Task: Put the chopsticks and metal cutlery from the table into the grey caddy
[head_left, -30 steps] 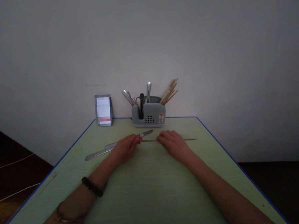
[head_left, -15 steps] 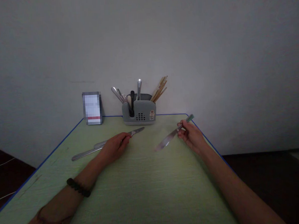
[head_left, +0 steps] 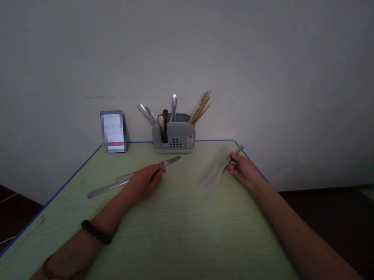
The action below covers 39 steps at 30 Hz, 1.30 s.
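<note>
My right hand (head_left: 243, 168) is closed on the handle of a table knife (head_left: 218, 176), held above the green table (head_left: 179, 240) near its right edge; the blade points down and left and is blurred. My left hand (head_left: 145, 182) rests on the table, fingers curled over another knife (head_left: 171, 161) whose blade tip points toward the holder. A further piece of metal cutlery (head_left: 104, 188) lies on the table just left of that hand. I wear a dark bead bracelet (head_left: 96, 232) on the left wrist.
A grey cutlery holder (head_left: 174, 138) with spoons, dark-handled tools and wooden chopsticks stands at the table's far edge against the wall. A small upright card (head_left: 113, 131) stands to its left. The table has a blue rim.
My right hand has lifted a knife off the table and carried it to the right. My left hand has stayed on its knife. The view has shifted slightly.
</note>
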Each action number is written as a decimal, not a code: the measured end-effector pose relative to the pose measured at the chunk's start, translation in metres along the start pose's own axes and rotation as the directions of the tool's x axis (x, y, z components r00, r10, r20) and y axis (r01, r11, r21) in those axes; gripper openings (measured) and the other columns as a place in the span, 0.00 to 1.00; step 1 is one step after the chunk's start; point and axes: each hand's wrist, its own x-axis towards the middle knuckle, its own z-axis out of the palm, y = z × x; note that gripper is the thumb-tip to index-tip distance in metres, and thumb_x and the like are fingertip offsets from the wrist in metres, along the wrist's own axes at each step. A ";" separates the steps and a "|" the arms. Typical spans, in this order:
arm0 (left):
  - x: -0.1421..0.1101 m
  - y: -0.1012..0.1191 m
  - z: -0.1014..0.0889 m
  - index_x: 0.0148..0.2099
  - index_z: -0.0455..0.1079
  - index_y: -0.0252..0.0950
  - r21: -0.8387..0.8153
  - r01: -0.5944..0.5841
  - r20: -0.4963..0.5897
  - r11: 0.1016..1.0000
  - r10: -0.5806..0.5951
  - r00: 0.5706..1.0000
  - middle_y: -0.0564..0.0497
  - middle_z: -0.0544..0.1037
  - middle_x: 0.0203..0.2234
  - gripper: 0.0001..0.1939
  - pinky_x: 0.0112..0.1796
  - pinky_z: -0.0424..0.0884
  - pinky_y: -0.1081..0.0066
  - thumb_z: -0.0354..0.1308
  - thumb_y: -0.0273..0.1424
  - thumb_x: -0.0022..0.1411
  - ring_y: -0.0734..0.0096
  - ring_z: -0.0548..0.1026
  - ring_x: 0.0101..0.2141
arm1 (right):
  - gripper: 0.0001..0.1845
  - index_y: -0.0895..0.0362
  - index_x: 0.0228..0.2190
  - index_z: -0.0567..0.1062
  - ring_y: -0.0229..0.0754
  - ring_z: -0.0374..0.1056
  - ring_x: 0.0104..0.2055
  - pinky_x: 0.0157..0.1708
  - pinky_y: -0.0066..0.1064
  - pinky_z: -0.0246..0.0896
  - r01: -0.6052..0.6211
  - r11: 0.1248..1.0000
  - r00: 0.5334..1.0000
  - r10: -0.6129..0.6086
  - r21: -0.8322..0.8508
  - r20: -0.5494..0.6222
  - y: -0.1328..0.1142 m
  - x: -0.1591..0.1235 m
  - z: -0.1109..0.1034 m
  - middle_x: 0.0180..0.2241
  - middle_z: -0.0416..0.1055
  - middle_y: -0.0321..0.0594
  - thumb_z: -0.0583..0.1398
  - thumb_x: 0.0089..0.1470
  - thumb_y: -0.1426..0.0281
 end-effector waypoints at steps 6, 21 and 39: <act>0.000 0.000 0.001 0.44 0.69 0.36 0.006 -0.017 0.012 1.000 0.017 1.000 0.46 0.77 0.39 0.16 0.44 0.70 0.65 0.42 0.34 0.64 0.65 0.74 0.39 | 0.18 0.55 0.27 0.67 0.35 0.65 0.17 0.19 0.28 0.67 0.234 0.966 0.969 -0.240 -0.107 -0.051 0.002 -0.007 0.015 0.15 0.66 0.30 0.59 0.50 0.52; 0.000 -0.001 0.002 0.43 0.70 0.36 0.023 -0.034 0.026 0.999 0.034 0.999 0.46 0.77 0.39 0.16 0.44 0.69 0.64 0.42 0.35 0.65 0.64 0.74 0.40 | 0.20 0.53 0.27 0.63 0.30 0.56 0.12 0.12 0.23 0.57 0.321 0.944 0.946 -0.324 -0.077 -0.020 -0.001 -0.013 0.020 0.15 0.60 0.25 0.57 0.51 0.49; 0.000 -0.001 0.002 0.43 0.69 0.36 0.032 -0.047 0.033 0.998 0.046 0.998 0.46 0.76 0.38 0.16 0.43 0.70 0.65 0.42 0.35 0.66 0.64 0.74 0.38 | 0.22 0.55 0.26 0.65 0.29 0.56 0.11 0.11 0.24 0.57 0.252 0.968 0.967 -0.251 -0.011 0.045 0.006 -0.013 0.023 0.16 0.64 0.26 0.60 0.47 0.48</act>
